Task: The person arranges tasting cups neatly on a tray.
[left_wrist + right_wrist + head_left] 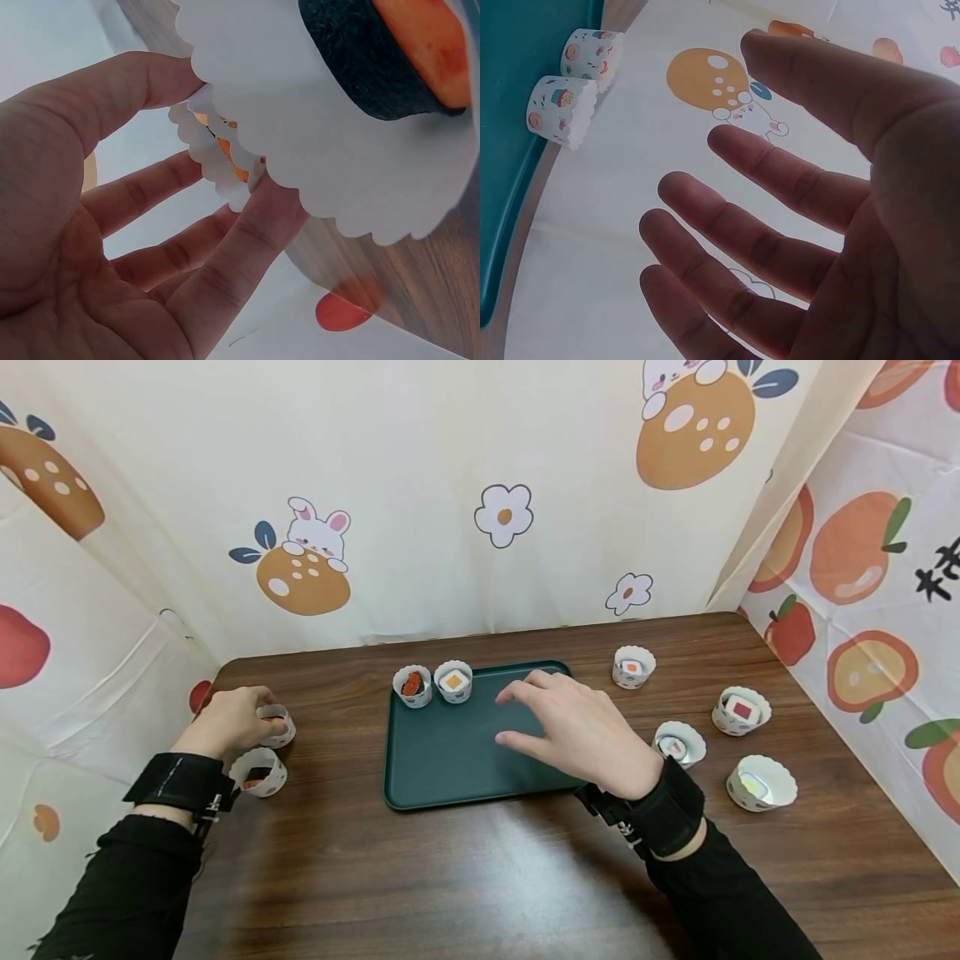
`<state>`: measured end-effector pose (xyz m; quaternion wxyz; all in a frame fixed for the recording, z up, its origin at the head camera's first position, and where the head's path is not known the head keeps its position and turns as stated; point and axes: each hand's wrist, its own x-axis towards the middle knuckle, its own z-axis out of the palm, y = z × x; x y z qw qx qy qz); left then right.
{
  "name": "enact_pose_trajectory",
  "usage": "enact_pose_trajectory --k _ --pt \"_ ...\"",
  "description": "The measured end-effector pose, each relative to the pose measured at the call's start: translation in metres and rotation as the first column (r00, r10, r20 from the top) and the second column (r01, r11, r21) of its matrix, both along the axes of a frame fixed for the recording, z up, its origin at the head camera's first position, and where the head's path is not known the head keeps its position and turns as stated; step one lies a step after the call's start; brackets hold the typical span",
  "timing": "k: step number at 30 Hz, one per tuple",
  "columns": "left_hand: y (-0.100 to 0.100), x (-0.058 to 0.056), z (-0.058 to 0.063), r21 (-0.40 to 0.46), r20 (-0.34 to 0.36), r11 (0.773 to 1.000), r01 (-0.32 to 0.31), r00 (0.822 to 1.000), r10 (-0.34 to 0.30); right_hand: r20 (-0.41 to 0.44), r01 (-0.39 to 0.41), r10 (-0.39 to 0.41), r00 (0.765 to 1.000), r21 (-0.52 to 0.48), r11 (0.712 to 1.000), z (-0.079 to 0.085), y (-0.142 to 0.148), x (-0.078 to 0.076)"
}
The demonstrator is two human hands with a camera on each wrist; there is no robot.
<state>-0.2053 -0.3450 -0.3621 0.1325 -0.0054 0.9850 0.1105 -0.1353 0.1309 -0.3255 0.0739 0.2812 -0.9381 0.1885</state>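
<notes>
My left hand (225,722) is at the far left side of the table, its thumb and fingers gripping a scalloped paper cup (282,737). In the left wrist view, a nearer paper cup (247,52) partly covers that grip; inside it lies an orange-topped sushi piece (382,64) with a dark seaweed band. My right hand (573,727) hovers over the right part of a dark green tray (457,760), fingers spread and holding nothing. Two paper cups stand at the tray's far left corner, one with a red-topped sushi piece (412,683), the other with a white-and-yellow piece (453,680).
On the right of the wooden table (420,877) stand several more paper cups with sushi pieces, among them a back cup (633,678) and a front cup (780,789). One cup (693,745) is close beside my right wrist. Printed curtains (420,527) border the table.
</notes>
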Motion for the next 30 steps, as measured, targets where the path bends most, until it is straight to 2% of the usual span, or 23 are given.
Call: enact_pose_trajectory --k 7,17,24,30 --pt "0.001 -0.001 0.003 -0.002 -0.001 1.0 0.002 1.0 -0.002 -0.001 0.0 0.0 1.0 0.0 1.0 0.0 0.0 0.0" --pt "0.003 -0.001 0.01 0.0 -0.052 1.0 0.029 0.998 -0.029 0.006 -0.003 0.003 1.0 -0.002 1.0 -0.001 0.001 -0.001" --pt "0.012 0.0 0.02 0.007 -0.081 0.999 0.052 0.995 -0.051 0.023 0.005 -0.005 1.0 0.0 1.0 0.0 0.002 -0.001" --pt "0.021 0.002 0.02 0.017 -0.096 0.998 0.058 0.994 -0.057 0.015 -0.009 0.009 1.0 -0.005 1.0 -0.001 0.002 -0.002"
